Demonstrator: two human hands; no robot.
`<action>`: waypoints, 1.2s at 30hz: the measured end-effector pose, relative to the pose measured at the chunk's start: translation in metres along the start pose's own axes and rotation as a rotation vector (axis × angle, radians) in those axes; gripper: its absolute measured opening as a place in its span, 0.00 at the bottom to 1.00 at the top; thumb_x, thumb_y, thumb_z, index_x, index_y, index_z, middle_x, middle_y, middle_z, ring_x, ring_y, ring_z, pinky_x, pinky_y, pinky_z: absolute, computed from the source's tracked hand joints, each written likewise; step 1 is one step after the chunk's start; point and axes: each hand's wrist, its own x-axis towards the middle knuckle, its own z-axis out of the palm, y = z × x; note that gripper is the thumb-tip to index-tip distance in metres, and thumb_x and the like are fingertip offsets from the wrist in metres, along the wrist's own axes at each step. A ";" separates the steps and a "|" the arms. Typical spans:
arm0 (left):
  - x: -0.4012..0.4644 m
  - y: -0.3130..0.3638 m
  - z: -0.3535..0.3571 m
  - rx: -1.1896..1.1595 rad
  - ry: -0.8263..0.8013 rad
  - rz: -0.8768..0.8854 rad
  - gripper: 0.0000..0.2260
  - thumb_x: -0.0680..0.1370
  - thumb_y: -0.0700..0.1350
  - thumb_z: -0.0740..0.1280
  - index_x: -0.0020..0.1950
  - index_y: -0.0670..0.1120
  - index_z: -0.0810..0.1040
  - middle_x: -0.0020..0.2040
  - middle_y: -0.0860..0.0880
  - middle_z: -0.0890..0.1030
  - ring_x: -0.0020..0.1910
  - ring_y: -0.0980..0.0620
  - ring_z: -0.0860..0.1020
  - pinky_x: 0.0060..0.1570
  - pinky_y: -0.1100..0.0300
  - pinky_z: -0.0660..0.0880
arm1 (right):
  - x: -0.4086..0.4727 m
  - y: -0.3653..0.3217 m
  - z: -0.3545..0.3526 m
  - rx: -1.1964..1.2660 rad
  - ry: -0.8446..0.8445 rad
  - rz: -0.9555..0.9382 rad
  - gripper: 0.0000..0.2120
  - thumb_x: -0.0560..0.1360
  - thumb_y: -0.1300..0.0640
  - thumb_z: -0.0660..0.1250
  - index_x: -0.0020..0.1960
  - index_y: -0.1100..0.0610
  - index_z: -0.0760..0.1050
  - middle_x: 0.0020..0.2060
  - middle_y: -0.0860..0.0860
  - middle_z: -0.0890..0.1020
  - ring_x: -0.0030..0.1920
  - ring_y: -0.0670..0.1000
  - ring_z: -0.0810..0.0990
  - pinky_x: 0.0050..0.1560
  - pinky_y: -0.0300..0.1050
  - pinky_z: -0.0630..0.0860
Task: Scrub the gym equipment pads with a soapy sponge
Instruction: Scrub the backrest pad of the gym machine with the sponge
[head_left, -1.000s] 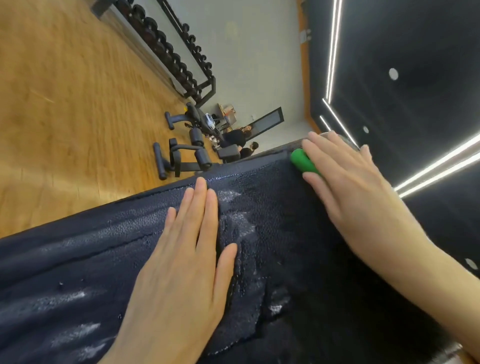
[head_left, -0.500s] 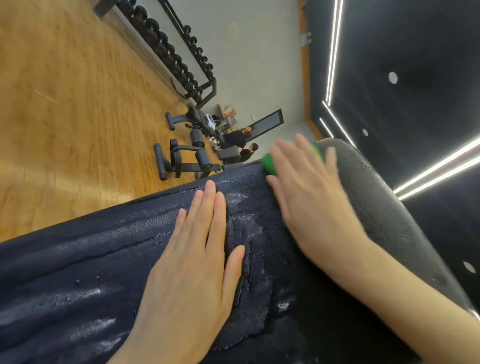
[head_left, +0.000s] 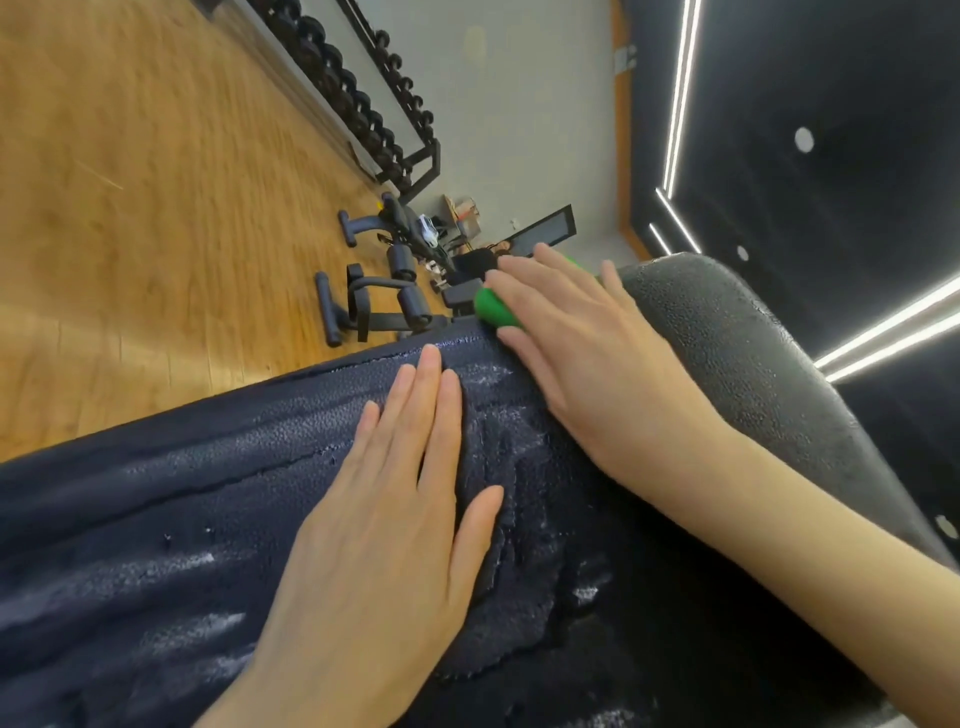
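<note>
the dark wet pad (head_left: 218, 499) is seen running lengthwise from lower left to upper right, its far edge bordered by open wooden floor (head_left: 130, 208). the left hand (head_left: 379, 545) is laid flat on it, fingers straight and together. the green sponge (head_left: 493, 307) is pressed at the pad's far edge under the right hand (head_left: 587, 364), fingers extended over it.

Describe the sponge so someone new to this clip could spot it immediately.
Find the big dark textured pad filling the lower frame, streaked with white suds. At its far edge, the right hand presses down on a sponge. It is the only bright green thing in view, peeking out beneath the fingers.
</note>
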 end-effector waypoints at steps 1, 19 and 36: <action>0.000 -0.001 0.000 -0.001 -0.002 0.005 0.31 0.83 0.58 0.48 0.79 0.38 0.58 0.80 0.41 0.57 0.78 0.44 0.59 0.73 0.53 0.52 | -0.012 0.002 0.001 -0.008 0.040 -0.016 0.21 0.83 0.53 0.53 0.74 0.56 0.65 0.73 0.51 0.67 0.76 0.54 0.57 0.74 0.63 0.55; -0.004 -0.010 -0.004 -0.037 0.010 -0.005 0.31 0.83 0.57 0.49 0.79 0.37 0.59 0.79 0.40 0.58 0.77 0.43 0.60 0.73 0.53 0.53 | 0.006 0.010 -0.008 0.021 -0.039 0.021 0.21 0.82 0.48 0.51 0.70 0.55 0.70 0.69 0.51 0.72 0.73 0.53 0.64 0.73 0.59 0.56; -0.010 -0.037 -0.010 -0.067 -0.051 -0.110 0.30 0.84 0.58 0.44 0.81 0.41 0.52 0.81 0.44 0.51 0.80 0.49 0.53 0.75 0.58 0.43 | 0.039 -0.037 0.007 -0.004 -0.144 -0.173 0.20 0.83 0.50 0.54 0.74 0.52 0.65 0.73 0.47 0.67 0.76 0.49 0.57 0.75 0.52 0.48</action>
